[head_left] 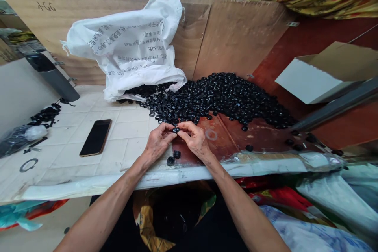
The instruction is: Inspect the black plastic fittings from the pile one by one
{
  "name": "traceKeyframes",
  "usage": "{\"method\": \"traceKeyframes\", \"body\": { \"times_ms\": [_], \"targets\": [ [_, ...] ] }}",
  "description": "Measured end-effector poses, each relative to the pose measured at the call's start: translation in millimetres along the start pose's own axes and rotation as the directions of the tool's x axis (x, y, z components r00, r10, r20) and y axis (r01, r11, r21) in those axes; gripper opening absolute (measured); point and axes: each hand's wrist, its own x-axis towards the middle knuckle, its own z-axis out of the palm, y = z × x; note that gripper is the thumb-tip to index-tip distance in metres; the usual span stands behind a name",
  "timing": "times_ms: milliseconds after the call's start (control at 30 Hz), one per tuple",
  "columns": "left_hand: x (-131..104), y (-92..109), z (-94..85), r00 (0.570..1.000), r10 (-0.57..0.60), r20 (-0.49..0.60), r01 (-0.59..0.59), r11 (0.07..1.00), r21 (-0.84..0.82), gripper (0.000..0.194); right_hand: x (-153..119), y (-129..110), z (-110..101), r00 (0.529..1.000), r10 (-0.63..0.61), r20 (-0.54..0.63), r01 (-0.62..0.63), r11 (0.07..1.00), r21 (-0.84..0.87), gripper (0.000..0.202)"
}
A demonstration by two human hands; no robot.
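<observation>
Both hands meet at the middle of the table, just in front of a large heap of small black ring-like parts point(224, 94). Between their fingertips is one small black part point(176, 130). My left hand point(159, 138) pinches it from the left with thumb and fingers. From the right, my right hand point(193, 138) pinches the same part. Two loose black parts point(170, 160) lie near the table edge, just below the hands. A white printed sack point(136, 47) lies open behind, with black parts at its mouth.
A phone point(96, 138) lies on the left of the table, near a flat grey ring point(28, 165) and a plastic bag point(13, 141). A white box point(313, 78) and a grey bar point(336, 104) stand at the right. An open sack point(147, 224) hangs below the padded front edge point(189, 175).
</observation>
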Motion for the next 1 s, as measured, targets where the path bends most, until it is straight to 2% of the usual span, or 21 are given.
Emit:
{"method": "traceKeyframes", "body": {
  "times_ms": [167,233,400,533,633,767,867,1000],
  "targets": [
    [-2.0,-4.2,-1.7,0.995,0.096,0.014,-0.097,0.981,0.169,0.022,-0.7,-2.9,-0.2,0.998,-0.067,0.018,0.069,0.984,-0.166,0.015],
    [-2.4,-3.2,-2.0,0.994,0.107,0.015,-0.107,0.973,0.203,0.022,-0.9,-3.4,0.1,0.998,-0.058,0.029,0.063,0.976,-0.209,0.017],
    [-1.1,-0.6,-1.3,0.997,0.071,-0.002,-0.069,0.983,0.169,0.023,-1.5,-3.5,1.9,0.994,-0.068,0.082,0.090,0.952,-0.293,0.033],
    [-0.4,1.2,-0.4,1.000,0.016,-0.001,-0.015,0.994,0.113,0.025,-1.3,-5.9,0.6,0.997,-0.068,0.027,0.073,0.976,-0.207,0.016],
    [-1.0,1.9,-0.3,1.000,0.008,-0.001,-0.008,0.996,0.087,0.024,-1.4,-5.4,-0.8,0.996,-0.060,0.062,0.070,0.984,-0.163,0.016],
    [-2.1,-0.2,-1.2,0.994,0.108,-0.001,-0.106,0.975,0.194,0.022,-1.9,-2.8,0.9,0.996,-0.080,0.045,0.087,0.974,-0.207,0.015],
    [-2.6,-0.6,-1.5,0.984,0.177,0.025,-0.177,0.944,0.279,0.021,-1.4,-4.7,2.0,0.994,-0.101,0.037,0.107,0.955,-0.277,0.022],
    [-2.7,1.6,-0.9,0.981,0.192,0.030,-0.193,0.939,0.285,0.020,0.2,-10.8,-0.1,0.998,-0.030,0.048,0.040,0.972,-0.230,0.024]
  ]
}}
